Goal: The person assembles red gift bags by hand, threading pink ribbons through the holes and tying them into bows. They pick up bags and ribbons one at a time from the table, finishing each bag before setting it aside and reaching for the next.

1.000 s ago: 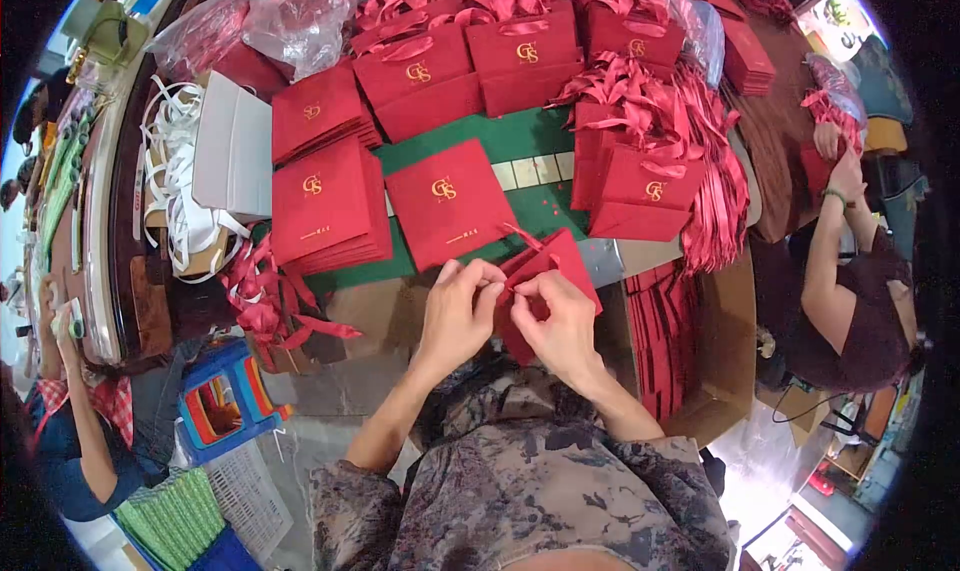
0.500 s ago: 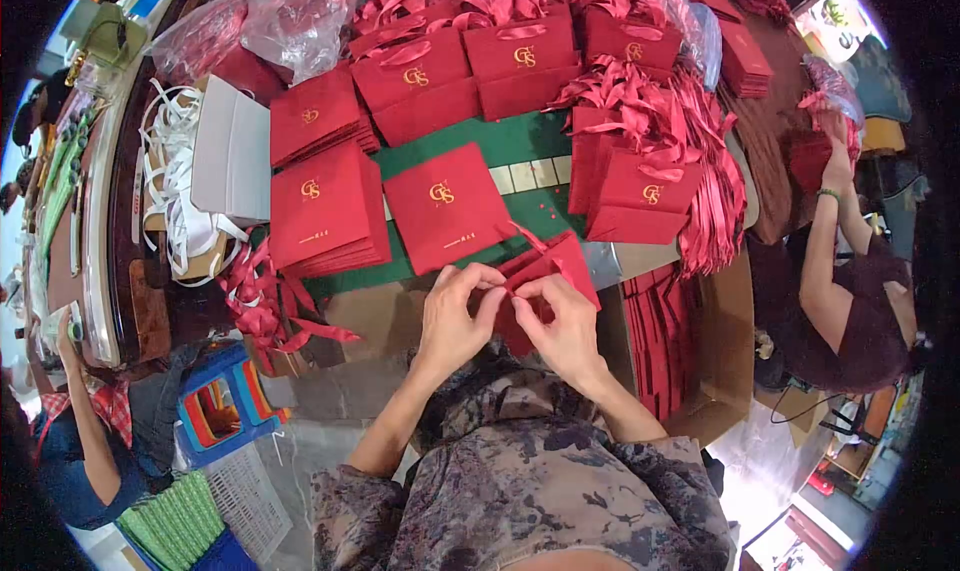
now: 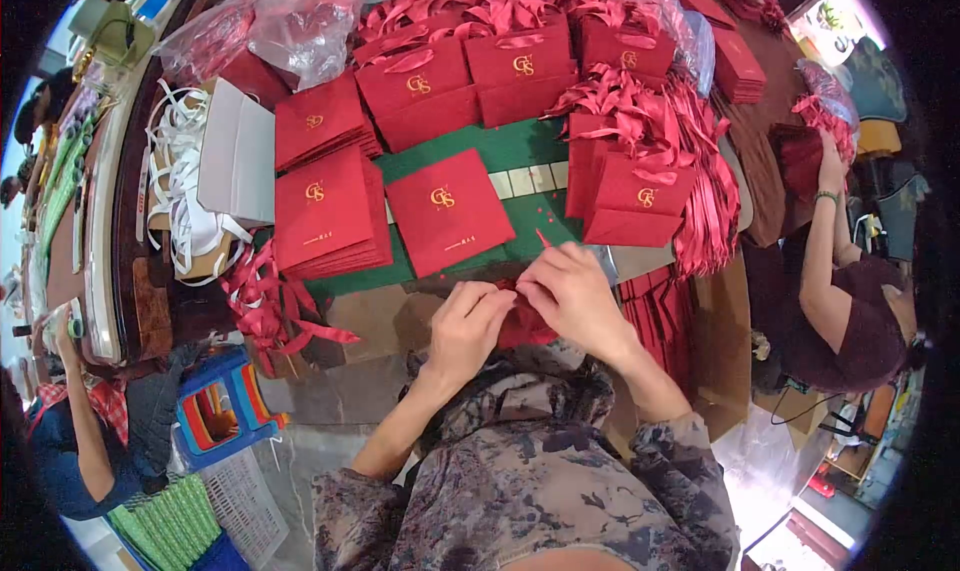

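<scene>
Close together at the table's front edge, both my hands pinch at a red bag [image 3: 525,326], mostly hidden below them. My left hand [image 3: 470,323] has thumb and forefinger pressed together at its top edge. My right hand [image 3: 572,289] is closed around a red ribbon [image 3: 542,237], whose tip sticks up above the fingers. Just beyond lies a flat red bag with a gold logo [image 3: 450,216] on the green mat [image 3: 440,143]. Left of it is a stack of red bags [image 3: 325,211].
Ribboned bags [image 3: 520,66] stand along the back. A white box [image 3: 235,151] with white ribbons sits left, loose red ribbons [image 3: 270,296] nearer. A carton [image 3: 725,341] of red pieces is at right. People work at both sides.
The red bag in my hands has moved lower and is more hidden. My right hand has risen slightly with the ribbon. The person at right has shifted the dark red item they hold.
</scene>
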Demonstrator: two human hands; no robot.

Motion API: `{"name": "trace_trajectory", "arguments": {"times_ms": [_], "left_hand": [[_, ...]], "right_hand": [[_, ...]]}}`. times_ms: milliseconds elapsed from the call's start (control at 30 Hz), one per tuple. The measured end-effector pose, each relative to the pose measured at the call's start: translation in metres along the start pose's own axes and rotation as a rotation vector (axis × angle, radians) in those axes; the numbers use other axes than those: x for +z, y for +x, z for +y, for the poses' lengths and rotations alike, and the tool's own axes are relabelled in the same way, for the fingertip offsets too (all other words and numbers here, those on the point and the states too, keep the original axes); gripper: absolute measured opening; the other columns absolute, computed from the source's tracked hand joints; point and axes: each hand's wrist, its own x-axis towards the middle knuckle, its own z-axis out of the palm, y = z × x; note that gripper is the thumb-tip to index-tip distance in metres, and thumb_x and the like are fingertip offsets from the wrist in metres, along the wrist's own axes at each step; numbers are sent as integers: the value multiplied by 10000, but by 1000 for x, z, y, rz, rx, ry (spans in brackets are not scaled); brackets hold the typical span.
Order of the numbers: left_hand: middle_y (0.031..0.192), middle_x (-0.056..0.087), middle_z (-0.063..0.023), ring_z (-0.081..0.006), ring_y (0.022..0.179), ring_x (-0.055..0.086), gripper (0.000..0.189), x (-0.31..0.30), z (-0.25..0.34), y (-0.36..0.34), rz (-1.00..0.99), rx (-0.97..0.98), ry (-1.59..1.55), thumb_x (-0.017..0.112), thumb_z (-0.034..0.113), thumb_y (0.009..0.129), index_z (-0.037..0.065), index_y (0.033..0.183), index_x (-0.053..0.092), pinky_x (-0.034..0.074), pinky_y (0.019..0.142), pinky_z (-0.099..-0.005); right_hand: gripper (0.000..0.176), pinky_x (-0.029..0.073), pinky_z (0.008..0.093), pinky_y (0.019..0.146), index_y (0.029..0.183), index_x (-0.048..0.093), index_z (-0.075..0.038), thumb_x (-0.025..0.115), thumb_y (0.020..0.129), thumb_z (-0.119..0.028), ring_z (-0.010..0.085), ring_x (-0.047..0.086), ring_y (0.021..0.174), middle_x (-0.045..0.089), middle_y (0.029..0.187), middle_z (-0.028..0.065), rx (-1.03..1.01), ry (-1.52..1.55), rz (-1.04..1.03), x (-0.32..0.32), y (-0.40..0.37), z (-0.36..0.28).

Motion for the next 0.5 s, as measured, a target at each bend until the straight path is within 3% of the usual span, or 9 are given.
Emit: {"name": "trace_trajectory", "arguments": {"times_ms": [67, 200, 233, 367, 433, 467, 500], "left_hand": [[879, 634, -79, -259, 799, 646, 188, 0, 0, -2, 9, 28, 0, 786, -5, 746, 59, 913, 728, 538, 670, -353], [880, 620, -83, -261, 801, 644, 192, -1, 0, -2, -45, 95, 14, 774, -29, 733, 61, 895, 723, 541, 687, -363], [879, 617, -83, -261, 802, 643, 195, 0, 0, -2, -58, 110, 9, 768, -36, 730, 62, 892, 723, 542, 692, -364], [884, 628, -88, -258, 822, 648, 182, 2, -3, -2, -36, 79, -12, 762, -51, 736, 53, 879, 718, 543, 697, -360], [892, 642, -94, -253, 842, 656, 168, 2, -7, -2, -47, -87, -102, 764, -63, 736, 38, 859, 711, 542, 704, -354], [892, 642, -94, -253, 842, 656, 168, 2, -8, -1, -45, -87, -103, 764, -63, 736, 38, 859, 711, 542, 704, -354], [891, 646, -95, -252, 845, 659, 157, 0, -9, 0, -48, -81, -103, 763, -64, 741, 33, 851, 707, 541, 702, -353]], "right_hand": [[110, 469, 432, 779, 876, 678, -35, 685, 876, -145, 335, 577, 820, 619, 823, 112, -43, 86, -259, 1, 6, 16], [183, 490, 427, 806, 896, 730, -48, 681, 883, -224, 357, 635, 848, 671, 823, 136, -9, 186, -466, 3, 22, 34], [223, 507, 422, 776, 889, 751, -48, 699, 861, -263, 344, 671, 826, 700, 822, 147, 99, 219, -573, 0, 30, 34], [268, 510, 419, 686, 807, 742, -27, 731, 785, -295, 328, 687, 735, 685, 737, 167, 142, 321, -472, 20, 26, 46], [262, 510, 414, 687, 802, 741, -26, 735, 779, -286, 317, 689, 734, 686, 736, 164, 224, 363, -440, 23, 22, 40], [255, 510, 409, 687, 798, 740, -24, 738, 772, -278, 306, 691, 733, 686, 735, 160, 306, 405, -408, 25, 20, 37], [235, 513, 401, 689, 786, 722, -16, 735, 774, -250, 296, 694, 729, 699, 758, 149, 260, 422, -323, 33, 15, 39]]}}
